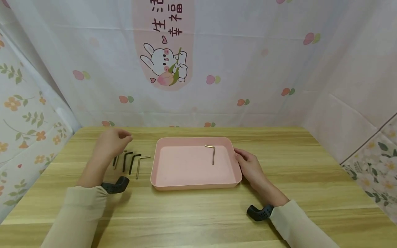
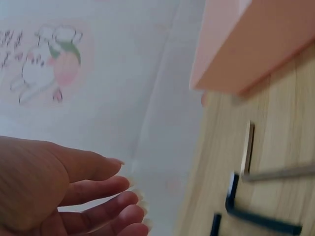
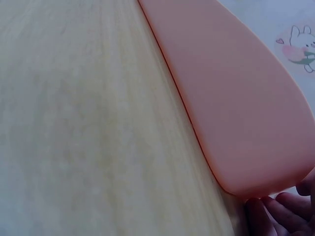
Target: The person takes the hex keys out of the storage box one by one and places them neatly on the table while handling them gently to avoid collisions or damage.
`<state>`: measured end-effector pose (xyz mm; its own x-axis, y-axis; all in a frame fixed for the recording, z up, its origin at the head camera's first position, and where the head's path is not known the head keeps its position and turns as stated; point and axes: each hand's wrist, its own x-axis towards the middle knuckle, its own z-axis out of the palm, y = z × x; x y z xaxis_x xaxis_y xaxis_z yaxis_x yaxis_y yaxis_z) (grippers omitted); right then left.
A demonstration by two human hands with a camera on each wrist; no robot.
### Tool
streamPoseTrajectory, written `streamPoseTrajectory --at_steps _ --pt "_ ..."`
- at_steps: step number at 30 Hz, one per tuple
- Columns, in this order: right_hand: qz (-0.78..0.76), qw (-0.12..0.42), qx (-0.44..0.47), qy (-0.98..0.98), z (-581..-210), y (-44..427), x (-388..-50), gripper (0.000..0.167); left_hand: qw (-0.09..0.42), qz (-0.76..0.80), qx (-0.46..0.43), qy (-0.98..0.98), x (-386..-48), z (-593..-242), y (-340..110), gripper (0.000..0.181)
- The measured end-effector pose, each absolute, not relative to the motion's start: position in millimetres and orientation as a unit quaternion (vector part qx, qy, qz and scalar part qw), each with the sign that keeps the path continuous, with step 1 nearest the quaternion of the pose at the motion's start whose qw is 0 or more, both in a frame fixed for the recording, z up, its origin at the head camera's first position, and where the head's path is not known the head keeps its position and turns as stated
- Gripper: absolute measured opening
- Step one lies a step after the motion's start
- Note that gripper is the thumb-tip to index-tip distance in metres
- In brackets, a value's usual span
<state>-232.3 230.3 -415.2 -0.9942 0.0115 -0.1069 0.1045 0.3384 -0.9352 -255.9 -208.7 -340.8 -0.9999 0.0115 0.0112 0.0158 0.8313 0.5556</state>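
Observation:
My left hand is raised over the left side of the table, its fingers loosely bent and nothing between them in the left wrist view. Below and beside it lie several L-shaped hex keys: a black one, a second black one and a brass-coloured one. Others near the wrist are partly hidden by the arm. A pink tray stands at mid-table, holding one brass-coloured hex key. My right hand grips the tray's right edge, thumb at the rim and fingers against the outer wall.
The wooden table carries the tray and keys. A printed curtain hangs behind its back edge, with more patterned cloth at both sides. Each wrist wears a black device, one left and one right.

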Motion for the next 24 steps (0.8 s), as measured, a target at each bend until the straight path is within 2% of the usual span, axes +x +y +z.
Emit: streamPoseTrajectory --at_steps 5,10,24 --pt "-0.58 0.042 0.031 0.813 -414 230 -232 0.046 0.003 -0.291 -0.051 -0.955 -254 -334 -185 0.039" --pt "-0.578 0.037 0.027 0.815 -414 231 -231 0.047 -0.03 -0.297 -0.093 -0.95 -256 -327 -157 0.035" --pt "-0.584 0.039 0.017 0.81 -414 233 -231 0.047 -0.093 -0.321 -0.131 -0.933 -272 -304 -99 0.036"
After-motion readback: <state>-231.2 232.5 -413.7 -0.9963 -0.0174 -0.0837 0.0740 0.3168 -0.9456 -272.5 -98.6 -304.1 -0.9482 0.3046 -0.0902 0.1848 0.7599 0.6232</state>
